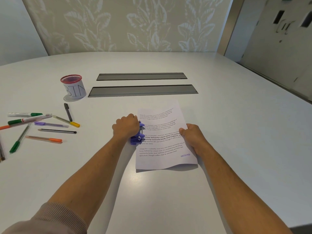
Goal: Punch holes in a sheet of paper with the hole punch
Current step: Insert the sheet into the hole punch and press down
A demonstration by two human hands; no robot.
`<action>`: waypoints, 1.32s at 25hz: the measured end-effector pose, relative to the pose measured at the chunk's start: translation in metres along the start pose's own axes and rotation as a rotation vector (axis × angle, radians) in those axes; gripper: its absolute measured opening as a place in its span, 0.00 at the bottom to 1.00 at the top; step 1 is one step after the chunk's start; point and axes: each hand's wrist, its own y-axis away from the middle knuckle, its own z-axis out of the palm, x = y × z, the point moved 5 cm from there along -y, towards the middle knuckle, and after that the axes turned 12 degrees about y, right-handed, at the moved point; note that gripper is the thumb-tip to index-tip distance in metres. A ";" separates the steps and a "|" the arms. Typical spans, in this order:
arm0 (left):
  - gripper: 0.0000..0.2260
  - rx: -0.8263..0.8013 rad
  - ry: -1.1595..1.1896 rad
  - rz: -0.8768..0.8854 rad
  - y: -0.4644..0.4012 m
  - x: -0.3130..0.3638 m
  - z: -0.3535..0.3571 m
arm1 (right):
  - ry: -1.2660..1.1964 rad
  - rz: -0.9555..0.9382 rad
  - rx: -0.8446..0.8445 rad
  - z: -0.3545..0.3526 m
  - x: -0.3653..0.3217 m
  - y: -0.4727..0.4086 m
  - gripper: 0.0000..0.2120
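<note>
The left hand (125,126) is curled into a fist over the purple hole punch (138,134), pressing down on it with its fingers wrapped round the top, so that only the punch's near end and right side show. The right hand (191,135) pinches the right edge of the printed sheet of paper (162,141), thumb on top and fingers curled underneath. The sheet lies on the white surface (236,124) in front of the person, its left edge slid into the punch, its near edge lifted a little and casting a shadow. It carries four blocks of small text and a purple "RECEIVED" stamp near its lower right corner. Beyond the sheet two long grey cable slots (142,90) run across the surface, well apart from it. To the left lie scattered pens and markers (45,125), and a red-rimmed mesh cup (73,86) labelled "BIN" stands behind them. The surface to the right of the sheet is bare up to its far edge.
</note>
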 end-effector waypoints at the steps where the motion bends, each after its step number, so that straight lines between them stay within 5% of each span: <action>1: 0.07 0.008 0.005 -0.007 0.000 -0.002 0.000 | 0.003 -0.001 0.000 0.000 0.000 0.000 0.09; 9: 0.14 0.111 0.052 -0.049 0.005 -0.010 0.000 | 0.051 -0.003 0.004 0.000 0.002 -0.005 0.10; 20: 0.23 0.020 0.082 -0.102 0.008 -0.018 0.010 | 0.083 -0.004 0.004 0.000 0.002 -0.006 0.09; 33: 0.23 -0.027 0.034 -0.116 0.010 -0.015 0.007 | 0.087 -0.017 0.006 0.000 0.006 -0.009 0.10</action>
